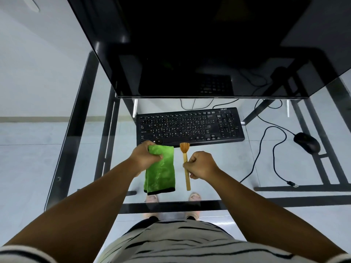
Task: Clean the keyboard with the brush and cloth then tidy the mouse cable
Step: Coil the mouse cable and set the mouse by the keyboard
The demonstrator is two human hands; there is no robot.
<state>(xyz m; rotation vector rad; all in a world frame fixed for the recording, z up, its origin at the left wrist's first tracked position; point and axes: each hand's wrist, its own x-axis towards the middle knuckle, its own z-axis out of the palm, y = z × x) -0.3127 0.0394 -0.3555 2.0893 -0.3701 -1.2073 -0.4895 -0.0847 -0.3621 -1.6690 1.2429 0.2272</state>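
Note:
A black keyboard point(190, 127) lies on the glass desk point(218, 168) below the monitor. Just in front of it, my left hand point(145, 157) grips the top of a green cloth point(161, 173) that lies flat on the glass. To its right my right hand point(202, 165) is closed around the handle of a small wooden brush point(185, 149), whose bristles point at the keyboard's front edge. A black mouse point(306, 142) sits at the right, and its loose cable point(266, 149) loops over the glass to a USB plug point(293, 185).
A large dark monitor point(209, 54) hangs over the back of the desk. Black metal frame bars point(79, 120) run under the glass at the left, right and front. My feet point(171, 198) show through the glass near the front edge.

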